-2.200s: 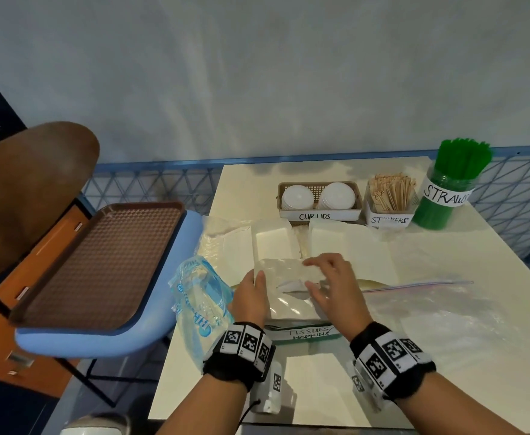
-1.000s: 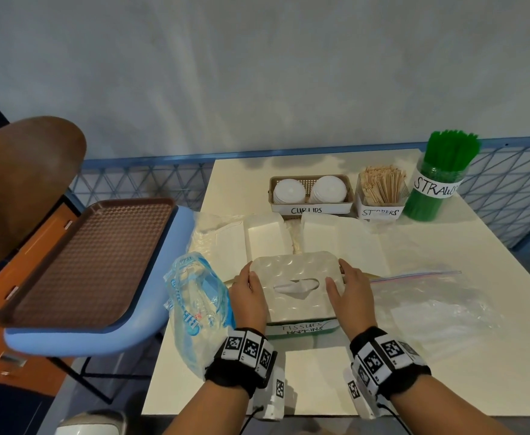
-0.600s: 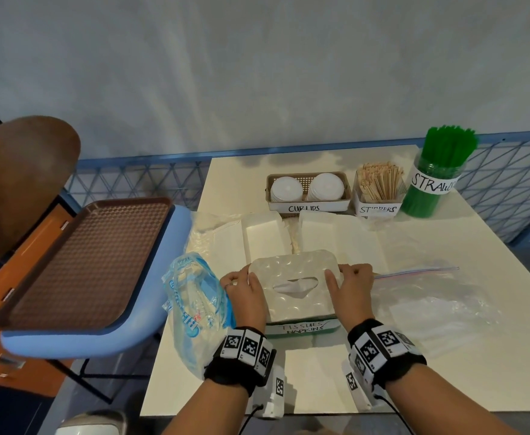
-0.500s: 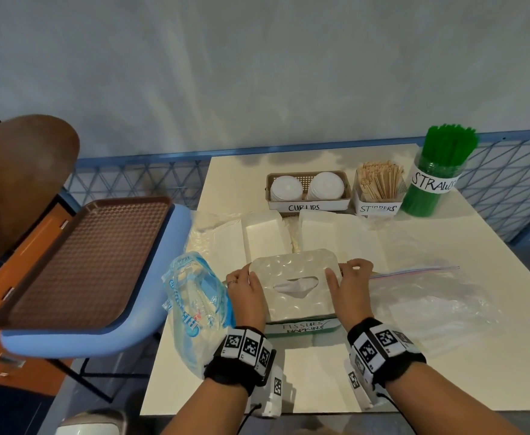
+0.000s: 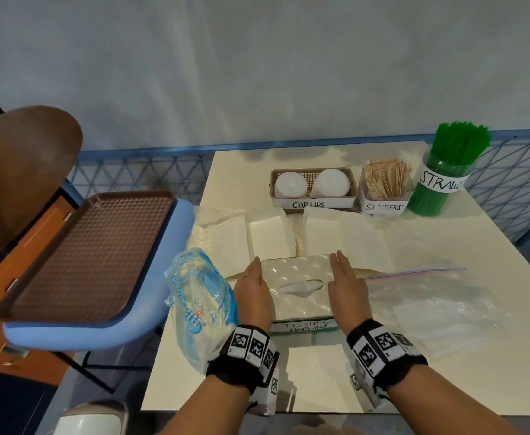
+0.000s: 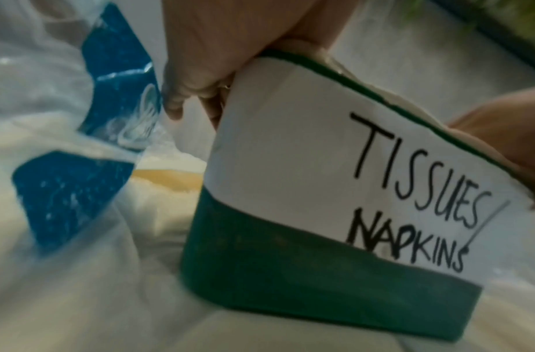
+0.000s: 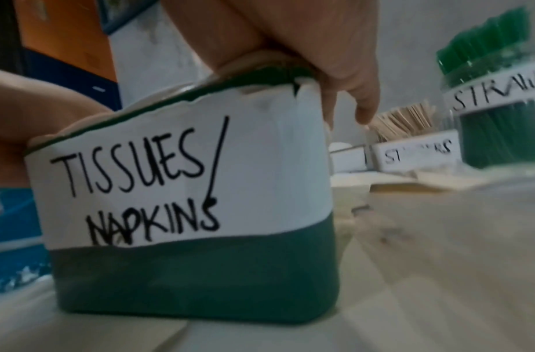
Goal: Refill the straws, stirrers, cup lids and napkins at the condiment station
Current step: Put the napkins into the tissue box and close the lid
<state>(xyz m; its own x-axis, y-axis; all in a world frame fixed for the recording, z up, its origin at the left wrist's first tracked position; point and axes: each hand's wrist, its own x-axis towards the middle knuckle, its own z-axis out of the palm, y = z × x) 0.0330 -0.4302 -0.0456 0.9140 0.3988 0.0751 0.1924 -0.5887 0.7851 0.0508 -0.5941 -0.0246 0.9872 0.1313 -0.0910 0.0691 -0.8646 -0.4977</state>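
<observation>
Green napkin box (image 7: 199, 274) wearing a white label with black lettering, dimpled white lid (image 5: 298, 277); green straws (image 5: 458, 142) at two o'clock, brown checkered tray (image 5: 91, 246) at nine.

Cream table (image 5: 477, 246), napkin box (image 5: 301, 296), lid basket (image 5: 312, 200), stirrer box (image 5: 383, 206), straw jar (image 5: 439, 186), plastic bags (image 5: 439, 302)

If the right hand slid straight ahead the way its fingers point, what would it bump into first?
Probably the flat white paper wrapper just beyond the tissue box that the right hand rests on. Farther along that line sits the cup lids basket; depth is uncertain.
</observation>
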